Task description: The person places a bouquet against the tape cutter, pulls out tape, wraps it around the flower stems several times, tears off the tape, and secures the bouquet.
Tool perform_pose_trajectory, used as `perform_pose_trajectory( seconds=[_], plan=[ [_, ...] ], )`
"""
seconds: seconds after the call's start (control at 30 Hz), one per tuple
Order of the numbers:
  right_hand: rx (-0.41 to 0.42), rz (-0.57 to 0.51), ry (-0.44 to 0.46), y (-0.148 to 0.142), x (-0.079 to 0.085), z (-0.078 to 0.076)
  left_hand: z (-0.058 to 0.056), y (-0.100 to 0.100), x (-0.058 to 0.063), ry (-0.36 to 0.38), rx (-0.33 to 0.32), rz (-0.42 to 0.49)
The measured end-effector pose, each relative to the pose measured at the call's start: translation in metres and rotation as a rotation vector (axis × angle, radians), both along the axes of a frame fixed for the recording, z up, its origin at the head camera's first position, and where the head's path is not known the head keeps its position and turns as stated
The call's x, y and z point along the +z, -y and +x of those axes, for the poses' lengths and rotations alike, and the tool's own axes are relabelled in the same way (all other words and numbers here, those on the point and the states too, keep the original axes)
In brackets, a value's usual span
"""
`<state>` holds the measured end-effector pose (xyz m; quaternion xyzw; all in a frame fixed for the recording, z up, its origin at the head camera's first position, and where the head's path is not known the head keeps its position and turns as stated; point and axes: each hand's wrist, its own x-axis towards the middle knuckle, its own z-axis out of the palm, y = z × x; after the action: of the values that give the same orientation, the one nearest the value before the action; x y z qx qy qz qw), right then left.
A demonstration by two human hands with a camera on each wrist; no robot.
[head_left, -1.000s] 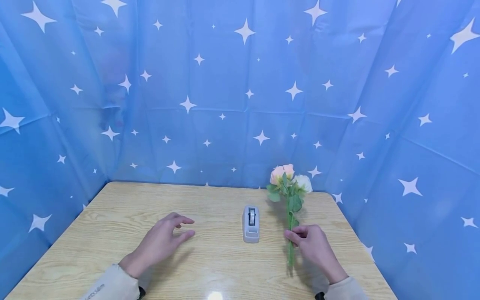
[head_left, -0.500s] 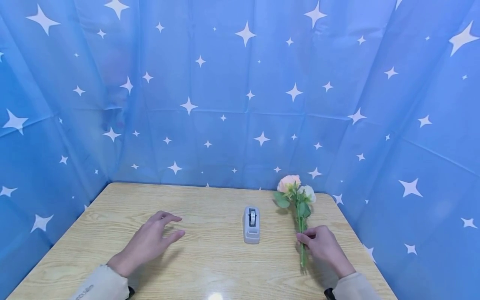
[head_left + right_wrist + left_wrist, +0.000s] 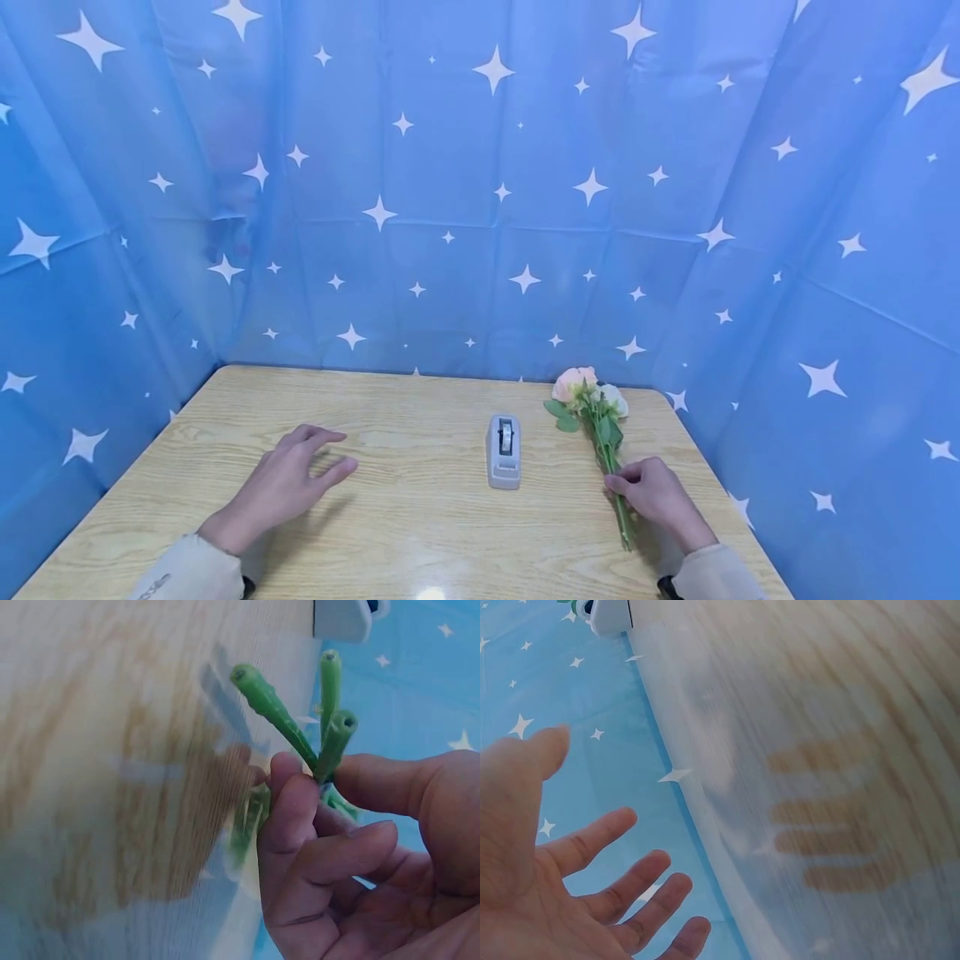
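A small bunch of artificial flowers (image 3: 606, 429), with pink and white blooms and green leaves, slants over the right side of the table. My right hand (image 3: 651, 496) pinches its stems between thumb and fingers, low on the bunch. Three cut stem ends (image 3: 330, 712) stick out past the fingertips in the right wrist view. My left hand (image 3: 281, 483) hovers above the left part of the table, fingers spread and holding nothing. In the left wrist view its fingers (image 3: 634, 896) are loosely extended. Between the hands stands a grey tape dispenser (image 3: 503, 452) with a roll of tape.
The wood-grain table (image 3: 420, 533) has a glossy top that mirrors the hands. A blue curtain (image 3: 450, 150) with white stars hangs behind it and along both sides.
My right hand has moved right and lowered the flowers toward the table, their blooms dropping from against the curtain. The left hand has drawn back to the left.
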<state>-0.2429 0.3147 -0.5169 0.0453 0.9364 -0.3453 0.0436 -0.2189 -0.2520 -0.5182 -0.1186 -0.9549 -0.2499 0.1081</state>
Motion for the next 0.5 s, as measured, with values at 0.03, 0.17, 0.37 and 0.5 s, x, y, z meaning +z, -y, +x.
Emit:
perform_pose_trajectory(
  seconds=[0.03, 0.17, 0.37, 0.5],
  plan=[
    [-0.002, 0.001, 0.001, 0.0000, -0.0003, 0.0002, -0.0002, 0.0007, -0.0002, -0.001, 0.002, -0.002],
    [0.009, 0.025, -0.017, 0.0016, 0.0009, 0.0021, 0.0002, 0.0029, -0.0003, 0.005, 0.010, -0.008],
    [0.032, 0.109, -0.063, 0.0014, 0.0039, 0.0061, 0.0016, 0.0036, -0.0016, 0.033, 0.020, -0.012],
    [0.064, 0.151, -0.095, 0.0024, 0.0061, 0.0078, 0.0008, 0.0039, -0.0009, 0.030, 0.018, -0.022]
  ],
)
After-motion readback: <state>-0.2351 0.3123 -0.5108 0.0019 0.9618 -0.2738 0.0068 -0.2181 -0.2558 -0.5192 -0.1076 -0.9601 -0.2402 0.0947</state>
